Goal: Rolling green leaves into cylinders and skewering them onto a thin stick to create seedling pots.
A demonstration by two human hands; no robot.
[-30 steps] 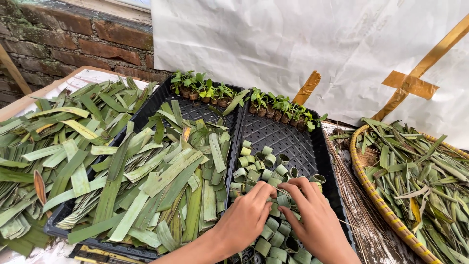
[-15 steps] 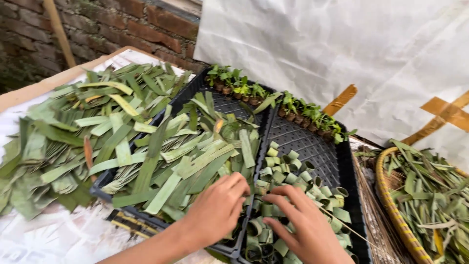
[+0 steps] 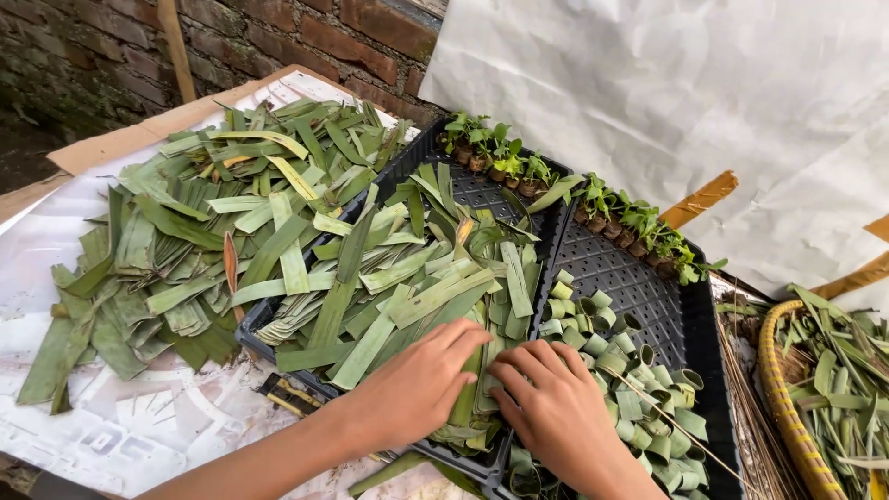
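We press both hands onto a stack of flat green leaf strips (image 3: 477, 389) lying at the near edge of the black plastic seedling tray (image 3: 690, 324). Our left hand (image 3: 417, 384) lies flat on the stack, fingers spread; our right hand (image 3: 556, 412) rests just beside it, fingertips on the strips, gripping nothing. Rolled green leaf rings (image 3: 630, 380) fill the tray's right half; small seedlings (image 3: 574, 190) line its far edge.

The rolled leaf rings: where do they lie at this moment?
In the head view, the rolled leaf rings lie in the right-hand black tray, beside the right hand and below the row of seedlings.
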